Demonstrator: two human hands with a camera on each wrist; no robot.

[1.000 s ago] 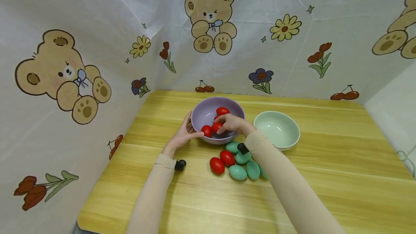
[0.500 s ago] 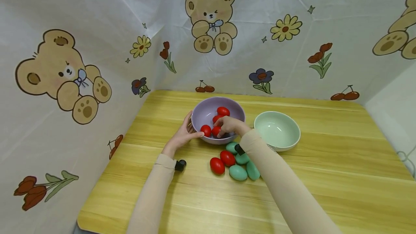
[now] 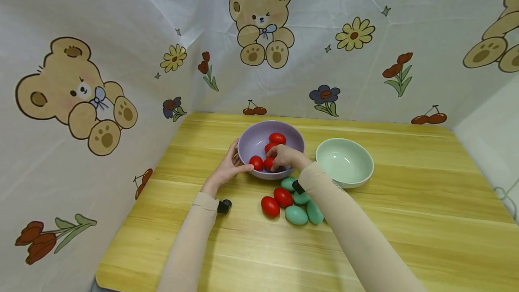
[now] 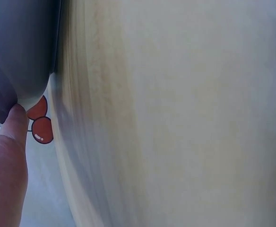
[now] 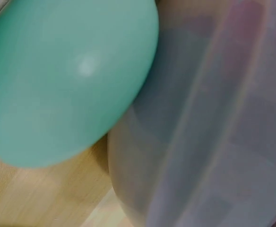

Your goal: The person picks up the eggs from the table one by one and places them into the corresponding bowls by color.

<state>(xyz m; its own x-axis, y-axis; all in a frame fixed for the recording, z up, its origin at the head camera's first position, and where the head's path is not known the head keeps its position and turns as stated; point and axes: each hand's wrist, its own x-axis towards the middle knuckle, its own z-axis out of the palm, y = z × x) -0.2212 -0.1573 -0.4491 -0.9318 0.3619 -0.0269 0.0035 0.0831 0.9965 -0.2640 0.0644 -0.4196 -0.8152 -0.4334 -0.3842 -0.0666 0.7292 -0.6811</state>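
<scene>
The purple bowl [image 3: 256, 141] stands near the back of the table. My left hand [image 3: 226, 171] holds its left side, thumb over the near rim and fingers along the outer wall. In the left wrist view a fingertip [image 4: 16, 124] presses the bowl's dark underside [image 4: 22, 47]. Reaching over the right rim, my right hand [image 3: 289, 155] has its fingertips on a red egg [image 3: 268, 164] low in the bowl. Beside it lie other red eggs, one at the near left [image 3: 256, 163] and one at the back [image 3: 277, 138]. Its fingers are out of the right wrist view.
In front of the bowl, two red eggs [image 3: 270, 207] lie among several green eggs [image 3: 296, 215], some partly hidden by the right sleeve. One green egg [image 5: 72, 80] looms close beside the bowl wall. A pale green bowl [image 3: 344, 159] stands to the right. Printed cloth [image 3: 300, 75] hangs behind.
My right hand has lowered slightly toward the near side of the purple bowl, the red egg at its fingertips going down with it. My left hand has stayed on the bowl.
</scene>
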